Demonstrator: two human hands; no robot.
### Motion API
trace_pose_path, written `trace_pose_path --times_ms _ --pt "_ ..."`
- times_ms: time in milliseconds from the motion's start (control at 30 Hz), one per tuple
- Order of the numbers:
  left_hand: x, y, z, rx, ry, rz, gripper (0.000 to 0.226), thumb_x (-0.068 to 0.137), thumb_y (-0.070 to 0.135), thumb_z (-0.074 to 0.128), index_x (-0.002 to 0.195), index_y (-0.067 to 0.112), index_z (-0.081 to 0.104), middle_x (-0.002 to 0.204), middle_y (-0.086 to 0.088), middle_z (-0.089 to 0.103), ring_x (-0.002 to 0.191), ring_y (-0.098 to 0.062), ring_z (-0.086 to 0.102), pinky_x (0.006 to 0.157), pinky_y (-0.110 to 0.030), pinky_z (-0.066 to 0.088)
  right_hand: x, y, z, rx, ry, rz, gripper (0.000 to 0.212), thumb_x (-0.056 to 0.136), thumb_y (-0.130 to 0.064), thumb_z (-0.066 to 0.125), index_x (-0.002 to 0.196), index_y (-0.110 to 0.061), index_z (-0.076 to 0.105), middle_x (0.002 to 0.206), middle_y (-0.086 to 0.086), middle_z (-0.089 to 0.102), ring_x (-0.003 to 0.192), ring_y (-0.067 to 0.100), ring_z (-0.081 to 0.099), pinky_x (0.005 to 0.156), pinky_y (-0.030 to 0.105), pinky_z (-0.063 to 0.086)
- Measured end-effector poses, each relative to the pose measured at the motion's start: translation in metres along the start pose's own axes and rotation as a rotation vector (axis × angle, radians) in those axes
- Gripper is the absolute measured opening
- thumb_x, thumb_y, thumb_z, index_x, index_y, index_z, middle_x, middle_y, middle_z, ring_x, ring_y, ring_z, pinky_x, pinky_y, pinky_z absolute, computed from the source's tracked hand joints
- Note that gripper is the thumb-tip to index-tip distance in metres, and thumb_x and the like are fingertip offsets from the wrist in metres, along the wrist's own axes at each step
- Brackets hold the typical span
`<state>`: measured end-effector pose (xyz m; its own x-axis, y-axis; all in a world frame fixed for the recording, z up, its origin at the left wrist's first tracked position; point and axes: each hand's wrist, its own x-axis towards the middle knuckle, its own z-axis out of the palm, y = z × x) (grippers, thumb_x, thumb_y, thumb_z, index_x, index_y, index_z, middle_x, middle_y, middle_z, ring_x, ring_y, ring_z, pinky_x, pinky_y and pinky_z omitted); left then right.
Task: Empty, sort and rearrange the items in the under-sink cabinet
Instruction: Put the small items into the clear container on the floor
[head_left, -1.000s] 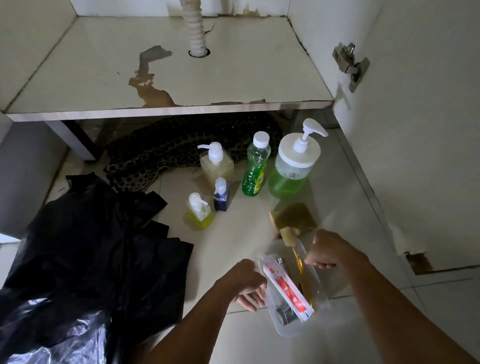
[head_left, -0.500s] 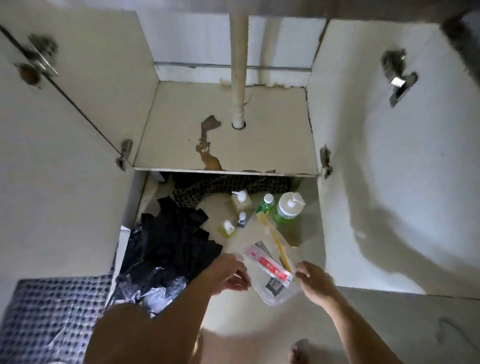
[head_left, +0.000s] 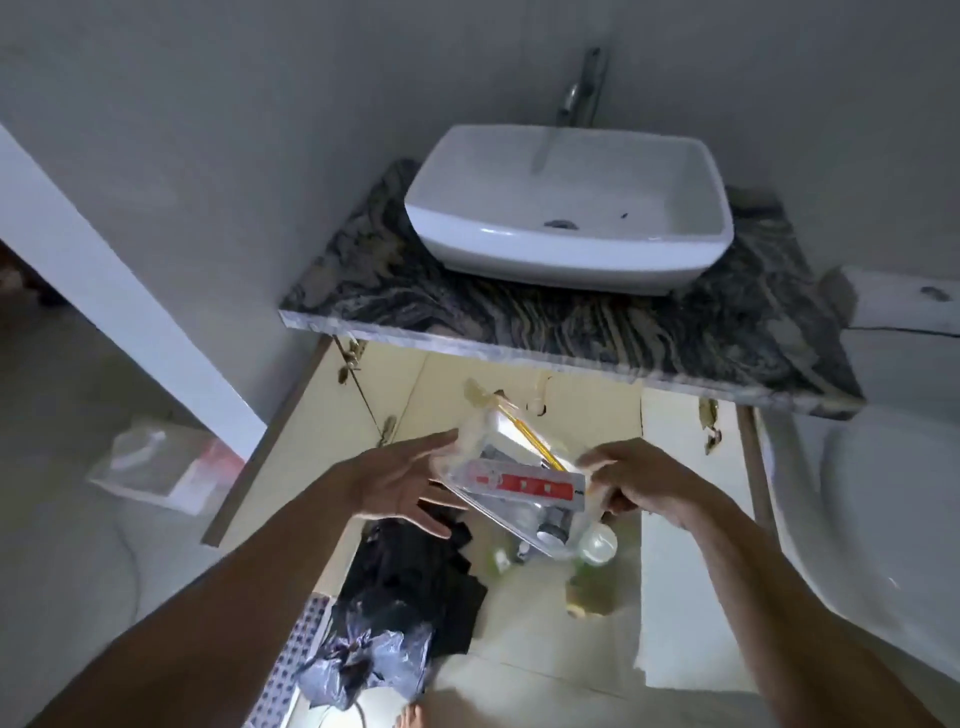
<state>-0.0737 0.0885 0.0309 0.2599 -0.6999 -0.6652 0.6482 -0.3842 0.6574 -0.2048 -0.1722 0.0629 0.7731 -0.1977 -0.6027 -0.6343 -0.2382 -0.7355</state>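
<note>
Now clear tub (head_left: 511, 480) of toiletries below countertop (head_left: 571, 332) edge, right hand (head_left: 636, 480) pinching its end, left hand (head_left: 400, 480) open, fingers spread beside it. Support underneath, keep level, so contents stay in.

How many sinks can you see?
1. The white sink sits on the dark marbled countertop, below the tap and above the open cabinet. None looks hidden.

Basin (head_left: 571, 208): white, on dark veined countertop (head_left: 701, 332)
Faucet (head_left: 582, 88): behind basin
Toilet (head_left: 883, 519): white, right of the cabinet
</note>
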Motion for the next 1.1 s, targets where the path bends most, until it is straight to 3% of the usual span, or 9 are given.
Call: trace_pose_path --times_ms 67,200,300,400,567,700,833,1000,1100 --pt "-0.01 0.026 -0.004 0.031 0.047 0.036 0.084 0.059 0.051 0.083 0.128 0.013 0.054 0.118 -0.017 0.066 0.106 -0.032 0.065 0.075 -0.051 0.056 0.001 -0.041 -0.007 -0.088 -0.004 -0.037 0.028 0.081 0.012 0.053 0.102 -0.002 0.065 0.064 0.011 0.055 0.045 0.012 0.048 0.041 0.017 0.04" --pt "-0.02 0.054 -0.024 -0.017 0.181 0.087 0.063 0.074 0.042 0.066 0.125 0.007 0.052 0.108 -0.02 0.069 0.091 -0.033 0.07 0.078 -0.045 0.058 0.019 -0.099 0.0 -0.104 0.079 -0.098 0.018 0.092 0.0 0.051 0.101 -0.005 0.065 0.078 0.014 0.059 0.055 0.013 0.05 0.045 0.018 0.042" --pt "-0.03 0.062 -0.052 -0.191 0.268 0.158 0.063 0.08 0.04 0.067 0.125 -0.001 0.051 0.118 -0.027 0.062 0.083 -0.035 0.07 0.069 -0.038 0.06 0.036 -0.121 0.02 0.047 0.209 -0.153 0.014 0.095 -0.022 0.055 0.099 -0.013 0.064 0.087 0.011 0.065 0.064 0.015 0.056 0.056 0.023 0.044" --pt "-0.039 0.069 -0.08 -0.314 0.401 0.239 0.047 0.087 0.035 0.063 0.113 -0.004 0.055 0.108 -0.029 0.064 0.074 -0.034 0.066 0.066 -0.036 0.06 0.051 -0.129 0.054 0.203 0.316 -0.138 0.029 0.092 -0.034 0.059 0.109 -0.011 0.065 0.102 0.009 0.068 0.074 0.016 0.061 0.063 0.025 0.047" --pt "-0.043 0.077 -0.11 -0.473 0.522 0.386 0.025 0.092 0.032 0.058 0.096 0.007 0.059 0.097 -0.021 0.063 0.072 -0.027 0.061 0.064 -0.034 0.057 0.091 -0.161 0.13 0.389 0.148 -0.105 0.047 0.093 -0.03 0.057 0.132 -0.005 0.048 0.109 0.018 0.065 0.088 0.024 0.071 0.077 0.031 0.058" --pt "-0.035 0.088 -0.122 -0.543 0.578 0.444 0.026 0.094 0.033 0.056 0.106 0.01 0.058 0.099 -0.016 0.063 0.079 -0.024 0.06 0.071 -0.034 0.051 0.126 -0.206 0.16 0.686 0.099 -0.069 0.027 0.096 -0.022 0.054 0.116 -0.004 0.051 0.093 0.026 0.069 0.077 0.027 0.069 0.064 0.03 0.057" --pt "-0.023 0.099 -0.137 -0.55 0.603 0.438 0.037 0.092 0.036 0.057 0.122 0.015 0.05 0.112 -0.012 0.059 0.101 -0.03 0.059 0.083 -0.039 0.049 0.162 -0.234 0.166 0.461 0.138 -0.084 0.021 0.101 -0.017 0.04 0.096 -0.009 0.058 0.087 0.015 0.069 0.076 0.023 0.069 0.063 0.028 0.059" --pt "-0.014 0.118 -0.165 -0.461 0.663 0.328 0.04 0.088 0.04 0.062 0.115 0.01 0.055 0.111 -0.015 0.058 0.095 -0.028 0.059 0.082 -0.042 0.051 0.23 -0.257 0.149 0.114 0.152 -0.095 0.029 0.1 -0.021 0.034 0.105 -0.007 0.059 0.103 0.013 0.068 0.095 0.024 0.067 0.085 0.036 0.057" --pt "-0.008 0.128 -0.179 -0.401 0.691 0.246 0.032 0.09 0.038 0.059 0.099 0.008 0.055 0.101 -0.018 0.059 0.091 -0.032 0.06 0.084 -0.047 0.052 0.256 -0.275 0.142 0.075 0.073 -0.075 0.028 0.101 -0.024 0.035 0.106 -0.007 0.057 0.094 0.012 0.067 0.077 0.017 0.067 0.068 0.029 0.06"
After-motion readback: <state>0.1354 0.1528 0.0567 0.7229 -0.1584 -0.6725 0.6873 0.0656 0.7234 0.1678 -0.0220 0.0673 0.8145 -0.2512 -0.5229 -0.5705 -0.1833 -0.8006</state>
